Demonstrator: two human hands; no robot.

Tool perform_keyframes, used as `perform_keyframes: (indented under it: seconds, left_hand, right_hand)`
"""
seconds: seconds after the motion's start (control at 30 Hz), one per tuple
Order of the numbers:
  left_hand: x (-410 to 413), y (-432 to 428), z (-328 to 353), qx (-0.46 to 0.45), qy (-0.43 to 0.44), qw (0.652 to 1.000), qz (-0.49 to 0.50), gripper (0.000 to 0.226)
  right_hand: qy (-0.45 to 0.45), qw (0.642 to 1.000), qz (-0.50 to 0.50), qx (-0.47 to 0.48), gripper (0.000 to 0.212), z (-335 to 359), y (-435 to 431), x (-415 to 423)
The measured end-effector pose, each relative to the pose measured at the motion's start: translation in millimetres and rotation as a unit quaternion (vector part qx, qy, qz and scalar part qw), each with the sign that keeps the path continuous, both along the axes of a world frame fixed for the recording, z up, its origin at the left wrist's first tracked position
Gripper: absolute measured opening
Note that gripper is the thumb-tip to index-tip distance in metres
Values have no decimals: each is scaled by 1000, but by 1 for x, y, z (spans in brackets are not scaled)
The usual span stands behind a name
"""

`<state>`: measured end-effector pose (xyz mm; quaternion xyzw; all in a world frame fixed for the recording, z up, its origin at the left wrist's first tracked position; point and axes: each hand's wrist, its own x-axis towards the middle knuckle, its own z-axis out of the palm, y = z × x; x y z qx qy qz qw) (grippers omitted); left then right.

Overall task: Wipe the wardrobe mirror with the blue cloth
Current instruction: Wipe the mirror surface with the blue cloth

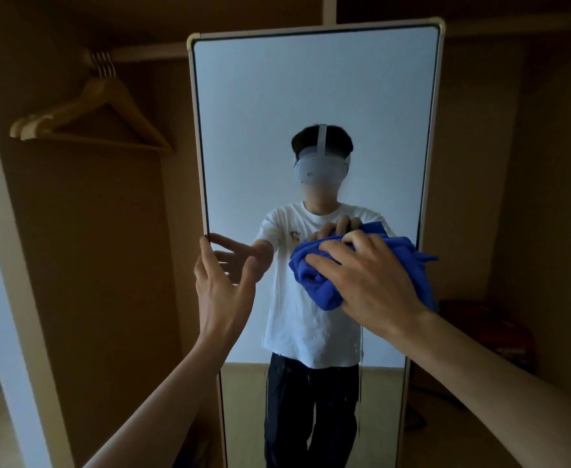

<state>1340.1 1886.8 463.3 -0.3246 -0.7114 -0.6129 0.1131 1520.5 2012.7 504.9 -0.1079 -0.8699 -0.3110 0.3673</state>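
Head view, starting at the left: pale wooden coat hangers [88,119] hang bare on the rail of the brown wooden wardrobe [108,265], and they are all I can see in that compartment. Next, the left hand [225,282] is raised with its fingers spread wide and loose, holding nothing. Its fingertips are at the left edge of the tall cream-framed wardrobe mirror [311,96]; I cannot tell whether they touch the frame. Drip streaks run down the lower glass. Right of centre, the bunched blue cloth [314,278] is pressed against the glass near the right frame edge, under the right hand [368,282], whose fingers curl over the wad. The cloth looks light, soft and floppy, so a full palm over the bunch suits it. The glass looks slick and breakable and likely wants even, moderate pressure. Far right, low in the wardrobe, sits a dark reddish object [493,332], too dim to identify.
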Motion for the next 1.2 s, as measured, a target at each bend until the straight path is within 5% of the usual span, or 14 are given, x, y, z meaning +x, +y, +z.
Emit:
perform_keyframes:
  seconds: [0.4, 0.97, 1.2]
  left_hand:
    - [6, -3, 4, -17, 32, 999, 17, 87]
    - [2, -1, -13, -24, 46, 998, 34, 91]
    - [0, 1, -10, -25, 41, 998, 38, 88]
  right_hand:
    - [75, 996, -46, 24, 41, 73, 15, 19]
    - [-20, 1000, -12, -11, 39, -22, 24, 38]
    - [80, 996, -36, -7, 47, 37, 29, 47]
